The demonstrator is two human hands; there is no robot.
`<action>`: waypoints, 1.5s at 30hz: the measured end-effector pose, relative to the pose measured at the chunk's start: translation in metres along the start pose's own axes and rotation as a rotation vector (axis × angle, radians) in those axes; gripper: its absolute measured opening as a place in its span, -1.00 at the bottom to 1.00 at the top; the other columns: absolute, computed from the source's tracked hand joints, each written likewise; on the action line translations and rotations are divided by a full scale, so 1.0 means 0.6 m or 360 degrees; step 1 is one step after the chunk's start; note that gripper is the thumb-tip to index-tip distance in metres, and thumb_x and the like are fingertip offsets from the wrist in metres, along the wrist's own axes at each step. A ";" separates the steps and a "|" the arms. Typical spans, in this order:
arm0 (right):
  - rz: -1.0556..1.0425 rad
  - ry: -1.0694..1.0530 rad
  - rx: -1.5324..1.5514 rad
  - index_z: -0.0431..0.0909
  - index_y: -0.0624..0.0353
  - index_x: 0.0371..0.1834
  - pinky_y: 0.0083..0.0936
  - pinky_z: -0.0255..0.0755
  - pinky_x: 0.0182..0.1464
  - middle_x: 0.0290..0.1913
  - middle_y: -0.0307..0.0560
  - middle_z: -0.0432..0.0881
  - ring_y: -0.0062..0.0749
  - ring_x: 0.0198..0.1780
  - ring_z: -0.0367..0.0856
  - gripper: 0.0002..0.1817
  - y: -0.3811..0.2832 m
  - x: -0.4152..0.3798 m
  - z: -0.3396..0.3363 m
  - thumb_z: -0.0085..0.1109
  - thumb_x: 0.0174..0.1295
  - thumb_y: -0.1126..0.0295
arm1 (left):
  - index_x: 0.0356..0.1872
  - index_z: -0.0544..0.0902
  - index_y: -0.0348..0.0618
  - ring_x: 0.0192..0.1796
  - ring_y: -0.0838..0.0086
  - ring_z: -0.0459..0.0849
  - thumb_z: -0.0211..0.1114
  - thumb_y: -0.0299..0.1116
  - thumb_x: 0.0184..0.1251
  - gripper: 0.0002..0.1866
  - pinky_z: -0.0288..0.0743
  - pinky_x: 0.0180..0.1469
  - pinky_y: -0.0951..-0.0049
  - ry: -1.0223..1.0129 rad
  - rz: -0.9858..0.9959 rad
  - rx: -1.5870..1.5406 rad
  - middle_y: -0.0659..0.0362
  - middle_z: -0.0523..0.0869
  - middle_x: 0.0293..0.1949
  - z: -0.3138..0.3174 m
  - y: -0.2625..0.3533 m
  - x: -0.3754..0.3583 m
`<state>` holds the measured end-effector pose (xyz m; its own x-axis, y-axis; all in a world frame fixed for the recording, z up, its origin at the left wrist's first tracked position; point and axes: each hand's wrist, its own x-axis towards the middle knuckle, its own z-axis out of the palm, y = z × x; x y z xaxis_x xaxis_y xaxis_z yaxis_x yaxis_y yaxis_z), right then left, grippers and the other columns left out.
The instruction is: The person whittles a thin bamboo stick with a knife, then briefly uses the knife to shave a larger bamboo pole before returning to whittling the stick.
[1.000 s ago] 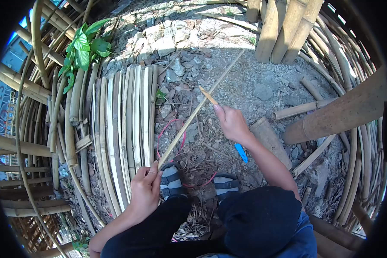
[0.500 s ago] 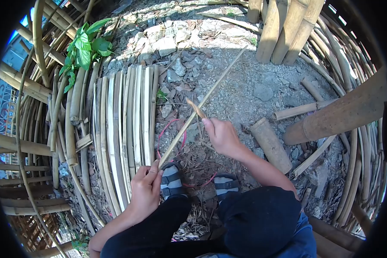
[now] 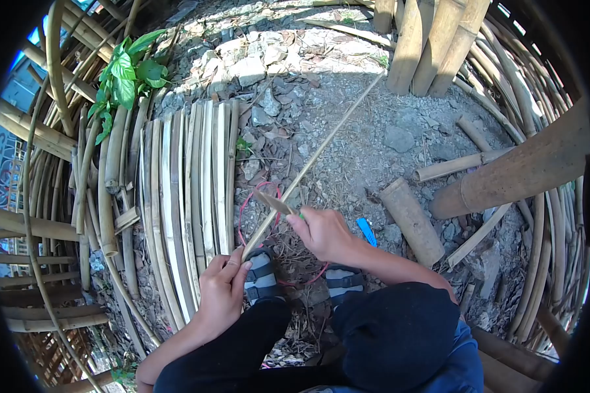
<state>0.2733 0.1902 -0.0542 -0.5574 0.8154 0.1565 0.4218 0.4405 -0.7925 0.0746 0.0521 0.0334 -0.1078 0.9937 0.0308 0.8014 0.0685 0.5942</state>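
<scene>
A long thin bamboo strip [image 3: 334, 134] slants from near my feet up to the far ground at the upper right. Its near end sits in my left hand [image 3: 221, 287], which is closed around it above my left shoe. My right hand [image 3: 326, 234] is closed on a knife [image 3: 274, 202]; a bit of green shows by its handle. The blade crosses the strip a short way above my left hand and appears to touch it. Fingers hide most of the knife's handle.
Split bamboo slats [image 3: 189, 190] lie side by side at the left. A bamboo offcut [image 3: 413, 223], a blue object [image 3: 366, 231] and a thick pole [image 3: 505, 170] are at the right. A pink cord [image 3: 242, 216] loops near my shoes [image 3: 262, 278]. A leafy plant [image 3: 124, 75] grows upper left.
My right hand and the knife have moved down the strip, nearer my left hand. The strip's far end has shifted slightly right. A blue object now shows beside my right forearm.
</scene>
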 end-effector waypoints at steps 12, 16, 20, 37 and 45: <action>-0.0020 -0.0284 0.0195 0.58 0.30 -0.40 0.05 0.46 -0.41 -0.60 0.30 0.58 0.27 -0.52 0.63 -0.48 -0.020 -0.028 -0.004 0.02 0.53 0.03 | 0.16 0.67 -0.44 -0.49 0.30 0.56 0.29 -0.53 0.47 -0.69 0.41 -0.41 0.27 -0.0087 -0.0028 -0.0007 -0.02 0.58 -0.44 0.000 0.002 0.003; -0.0123 -0.0258 0.0083 0.47 0.24 -0.48 0.03 0.43 -0.47 -0.63 0.22 0.54 0.26 -0.55 0.60 -0.52 -0.027 -0.031 0.023 0.11 0.51 0.07 | 0.15 0.67 -0.44 -0.47 0.24 0.59 0.28 -0.54 0.48 -0.70 0.42 -0.39 0.24 -0.0052 0.0005 0.0005 -0.04 0.58 -0.43 0.001 -0.007 -0.003; -0.0076 -0.0059 0.0005 0.56 0.29 -0.40 0.08 0.51 -0.41 -0.59 0.30 0.60 0.29 -0.51 0.65 -0.49 -0.005 -0.014 0.014 0.04 0.53 0.03 | 0.13 0.71 -0.36 -0.49 0.36 0.53 0.32 -0.49 0.47 -0.72 0.37 -0.42 0.31 0.0052 0.0017 -0.0019 0.03 0.56 -0.48 0.003 -0.006 0.000; -0.0084 -0.0244 0.0008 0.56 0.27 -0.42 0.04 0.46 -0.44 -0.62 0.21 0.59 0.23 -0.55 0.62 -0.48 -0.028 -0.021 0.020 0.03 0.53 0.01 | 0.11 0.73 -0.32 -0.50 0.33 0.52 0.31 -0.49 0.47 -0.74 0.36 -0.42 0.29 -0.0013 -0.0072 -0.0045 0.03 0.55 -0.50 0.005 -0.005 -0.003; 0.0271 -0.0073 -0.0205 0.57 0.29 -0.41 0.05 0.50 -0.37 -0.60 0.22 0.61 0.23 -0.46 0.68 -0.43 0.070 0.039 -0.050 -0.03 0.55 -0.03 | 0.13 0.67 -0.47 -0.52 0.31 0.49 0.25 -0.54 0.49 -0.72 0.30 -0.45 0.23 -0.0046 -0.0058 -0.0044 0.00 0.49 -0.53 -0.003 -0.019 -0.011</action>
<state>0.2996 0.2389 -0.0660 -0.5008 0.8655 -0.0026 0.5988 0.3444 -0.7231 0.0651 0.0444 0.0276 -0.1192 0.9928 -0.0142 0.7805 0.1025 0.6167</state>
